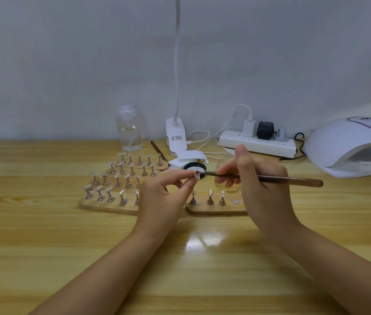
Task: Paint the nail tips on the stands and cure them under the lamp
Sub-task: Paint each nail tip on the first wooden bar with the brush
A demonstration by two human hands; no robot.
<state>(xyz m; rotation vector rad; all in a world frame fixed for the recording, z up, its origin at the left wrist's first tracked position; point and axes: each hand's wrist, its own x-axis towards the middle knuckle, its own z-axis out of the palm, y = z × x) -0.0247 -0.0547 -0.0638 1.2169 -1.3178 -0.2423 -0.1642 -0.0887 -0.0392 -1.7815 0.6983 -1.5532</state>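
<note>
Evidently mid-painting: the left hand (164,196) pinches a nail tip (197,174) lifted above the stands (111,206), the right hand (261,178) grips the brush (270,178) touching it; next, reseat it gently, then the curing lamp (348,144)

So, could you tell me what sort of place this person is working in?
Probably a nail-art workstation at home or in a small studio: wooden boards of nail tips on stands, a white curing lamp on the table, and a fine brush in the right hand.
</note>
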